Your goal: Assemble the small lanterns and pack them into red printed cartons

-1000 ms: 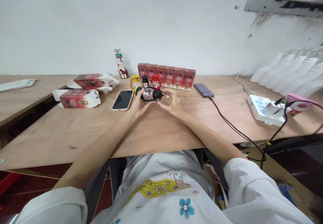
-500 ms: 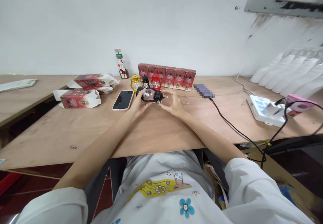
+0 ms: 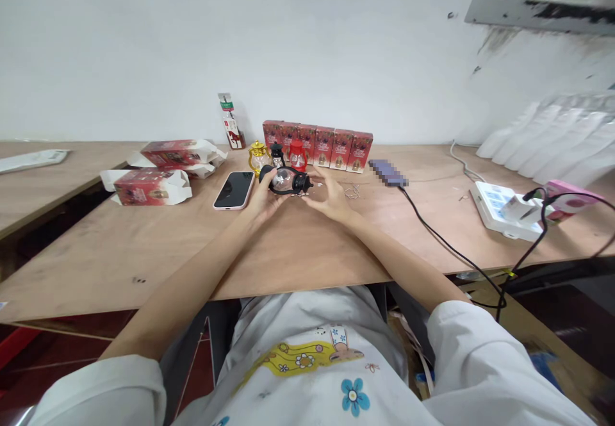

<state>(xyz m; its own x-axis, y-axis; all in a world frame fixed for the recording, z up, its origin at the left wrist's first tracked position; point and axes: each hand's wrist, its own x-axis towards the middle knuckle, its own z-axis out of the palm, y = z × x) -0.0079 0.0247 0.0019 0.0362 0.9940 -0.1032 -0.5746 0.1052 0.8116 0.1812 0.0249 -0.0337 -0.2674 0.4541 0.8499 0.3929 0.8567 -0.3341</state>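
A small black lantern (image 3: 284, 181) with a clear globe lies on its side above the table, its base toward the left and its cap toward the right. My left hand (image 3: 264, 203) is closed around the base end. Just right of the cap, my right hand (image 3: 332, 200) has its thumb and fingers apart and holds nothing. Behind them stand a gold lantern (image 3: 259, 157), a second black lantern (image 3: 277, 155) and a red lantern (image 3: 298, 155). Small metal pieces (image 3: 352, 191) lie on the table right of my right hand.
Several red printed boxes (image 3: 339, 150) stand in a row behind the lanterns. Opened boxes (image 3: 152, 188) lie at left, near a phone (image 3: 234, 190). At right are a blurred-out device (image 3: 389, 173) on a black cable and a white power strip (image 3: 504, 208). A bottle (image 3: 231, 125) stands by the wall.
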